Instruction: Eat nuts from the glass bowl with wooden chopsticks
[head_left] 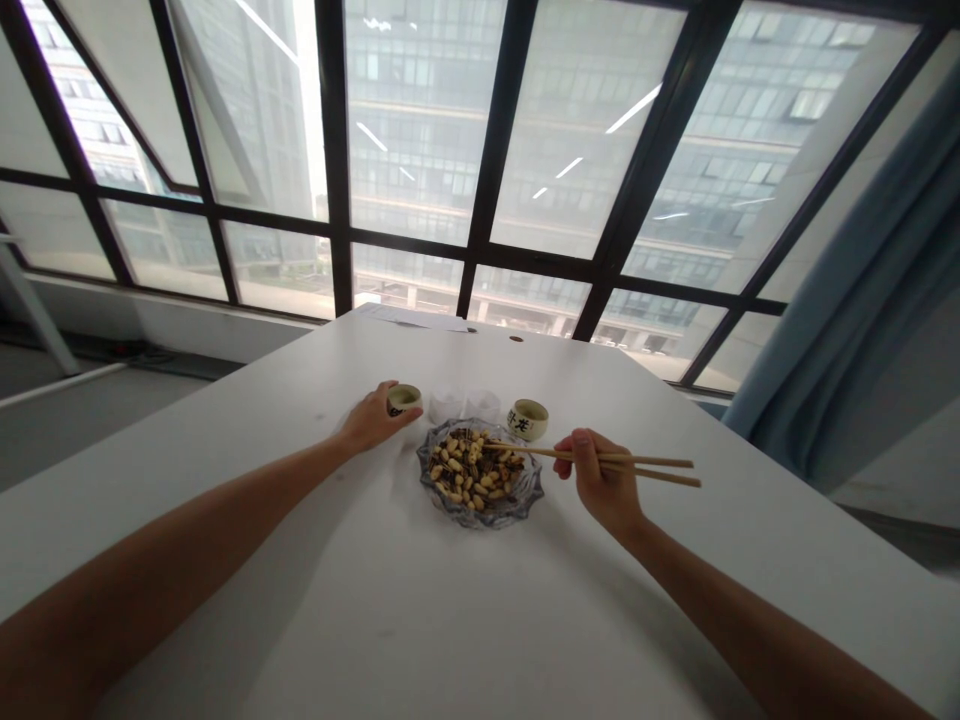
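Observation:
A glass dish (pixel 517 503) full of peanuts and dark seeds (pixel 471 468) sits on the white table (pixel 420 610). My right hand (pixel 600 482) is closed on a pair of wooden chopsticks (pixel 645 466), whose tips reach over the nuts. My left hand (pixel 373 419) wraps its fingers round a small ceramic cup (pixel 405 399) just left of the dish. A second small cup (pixel 528 419) with dark characters stands behind the dish at the right.
Two small clear glasses (pixel 465 404) stand between the cups, behind the dish. Papers (pixel 412 316) lie at the table's far edge by the black-framed window. A blue curtain (pixel 862 300) hangs at the right.

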